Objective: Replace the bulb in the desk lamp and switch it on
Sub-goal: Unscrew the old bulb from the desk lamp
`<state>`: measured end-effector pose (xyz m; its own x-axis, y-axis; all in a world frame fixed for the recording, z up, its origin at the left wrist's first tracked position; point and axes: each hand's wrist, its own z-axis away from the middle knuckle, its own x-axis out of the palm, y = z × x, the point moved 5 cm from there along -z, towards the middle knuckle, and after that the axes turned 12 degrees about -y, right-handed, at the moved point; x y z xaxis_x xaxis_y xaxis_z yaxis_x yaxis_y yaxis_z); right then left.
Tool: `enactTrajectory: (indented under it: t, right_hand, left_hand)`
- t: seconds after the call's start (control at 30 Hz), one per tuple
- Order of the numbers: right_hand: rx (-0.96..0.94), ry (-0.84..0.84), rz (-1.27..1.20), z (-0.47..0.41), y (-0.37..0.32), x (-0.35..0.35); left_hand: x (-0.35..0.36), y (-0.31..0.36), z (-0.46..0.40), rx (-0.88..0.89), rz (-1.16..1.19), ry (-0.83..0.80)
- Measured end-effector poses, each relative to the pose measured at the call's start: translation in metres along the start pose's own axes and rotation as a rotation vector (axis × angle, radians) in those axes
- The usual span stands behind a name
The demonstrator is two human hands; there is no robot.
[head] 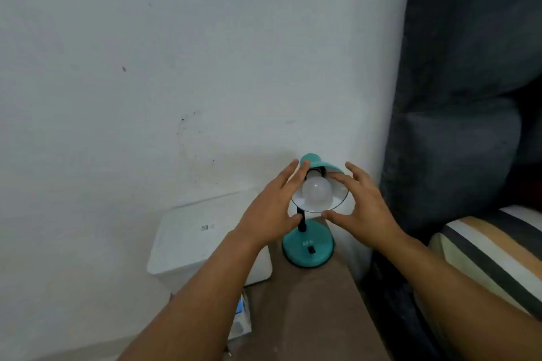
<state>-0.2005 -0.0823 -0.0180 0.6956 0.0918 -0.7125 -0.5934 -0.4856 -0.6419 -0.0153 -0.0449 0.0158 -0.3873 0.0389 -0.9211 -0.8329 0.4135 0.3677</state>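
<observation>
A small teal desk lamp stands on a brown table by the white wall. Its shade is tilted toward me and a white bulb, unlit, sits in the socket. A black rocker switch is on the round base. My left hand is spread at the shade's left rim, fingertips at the rim. My right hand is spread at the shade's right rim. Neither hand grips anything.
A white box-shaped appliance stands left of the table. A small blue and white package lies below it at the table's left edge. A dark grey padded headboard and striped bedding are on the right.
</observation>
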Motion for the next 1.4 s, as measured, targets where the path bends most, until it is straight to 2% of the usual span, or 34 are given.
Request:
enactTrajectory:
  t: [0.3,0.53,0.8,1.03,1.3,1.4]
  right_hand:
    - [-0.081,0.092,-0.025,-0.014,0.004,0.015]
    - [-0.04,0.186,-0.022,-0.016,0.004,0.024]
    - [-0.119,0.113,0.01,-0.014,0.003,0.03]
    - [-0.055,0.13,0.0,-0.014,0.005,0.029]
    - [-0.099,0.098,0.015,-0.012,0.004,0.032]
    - [-0.029,0.127,0.003,-0.013,0.004,0.031]
  left_hand:
    - [0.013,-0.019,-0.021,0.15,-0.044,0.104]
    - [0.016,-0.026,-0.021,0.125,-0.023,0.12]
    - [0.013,-0.027,-0.017,0.119,0.003,0.113]
    - [0.01,-0.027,-0.016,0.115,-0.03,0.097]
    - [0.01,-0.026,-0.015,0.102,-0.056,0.102]
    - [0.01,-0.025,-0.017,0.092,-0.055,0.103]
